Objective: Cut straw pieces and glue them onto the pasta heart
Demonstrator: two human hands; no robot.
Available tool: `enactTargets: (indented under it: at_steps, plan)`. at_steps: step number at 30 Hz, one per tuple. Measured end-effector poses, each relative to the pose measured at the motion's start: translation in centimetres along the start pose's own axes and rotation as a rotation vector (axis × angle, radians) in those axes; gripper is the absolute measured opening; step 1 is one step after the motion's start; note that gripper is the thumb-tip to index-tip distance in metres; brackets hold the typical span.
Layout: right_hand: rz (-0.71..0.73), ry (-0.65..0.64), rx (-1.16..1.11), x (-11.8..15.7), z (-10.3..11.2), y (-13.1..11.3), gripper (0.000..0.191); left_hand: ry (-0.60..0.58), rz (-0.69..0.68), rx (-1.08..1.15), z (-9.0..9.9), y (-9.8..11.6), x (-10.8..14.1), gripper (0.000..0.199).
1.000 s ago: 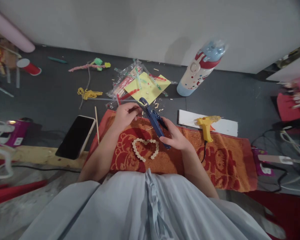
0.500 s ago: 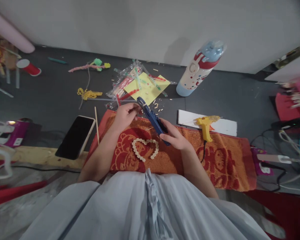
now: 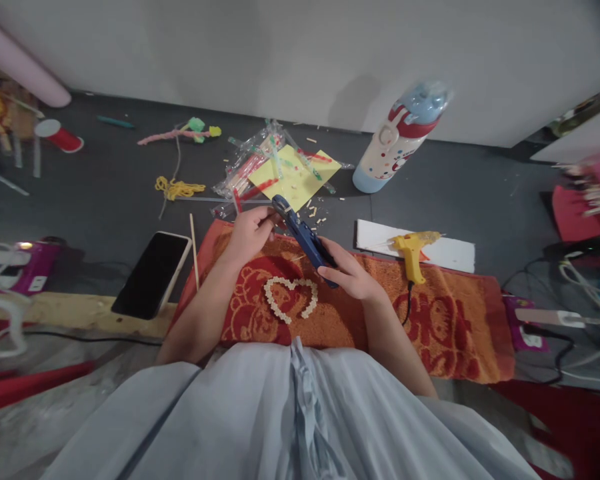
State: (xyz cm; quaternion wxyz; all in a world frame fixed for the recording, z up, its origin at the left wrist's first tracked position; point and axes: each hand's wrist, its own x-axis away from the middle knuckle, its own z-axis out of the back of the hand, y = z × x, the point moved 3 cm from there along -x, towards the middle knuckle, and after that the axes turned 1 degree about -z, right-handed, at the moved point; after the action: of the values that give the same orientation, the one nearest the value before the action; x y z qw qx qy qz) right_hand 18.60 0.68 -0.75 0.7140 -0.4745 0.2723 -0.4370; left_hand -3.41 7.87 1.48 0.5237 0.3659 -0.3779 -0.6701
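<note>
Bottle: the bottle [image 3: 395, 147] stands near the far edge of the tabletop [image 3: 490, 200], right of the middle; its lid is on and what it holds is hidden.
Plastic bag: the crumpled clear bag [image 3: 253, 148] lies left of the yellow paper [image 3: 293, 190], toward the far edge; reddish and pale sticks [image 3: 247, 172] show in it.
Blue tool: the blue tool [image 3: 305, 235] slants above the far edge of the towel [image 3: 340, 327]; its upper end is beside the left fingertips, its lower end within the right fingers.
Left hand: the left hand [image 3: 253, 230] bends inward, back upward, fingers curled close together at the tool's upper end; whether they pinch anything I cannot tell.
Right hand: the right hand [image 3: 349, 270] is closed around the tool's lower part, thumb on the near side, fingers on the far side; the forearm comes up from the towel's near edge.
Heart: the heart of pale pieces [image 3: 275, 303] lies on the towel below the tool, between the forearms; its outline has a gap at the near point.
Glue gun: the yellow glue gun [image 3: 413, 257] lies across the white board [image 3: 450, 255], at the towel's far edge.
</note>
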Motion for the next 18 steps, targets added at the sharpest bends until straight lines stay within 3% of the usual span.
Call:
enactTargets:
  at_steps: [13,18]
  plan:
    - [0.024,0.001,0.024,0.05,0.02,0.00,0.069,-0.009,-0.021,-0.003,0.04,0.17,0.06,0.023]
    - [0.014,-0.001,0.017,0.10,0.07,0.01,0.069,0.060,-0.021,0.001,0.15,0.39,0.13,0.014]
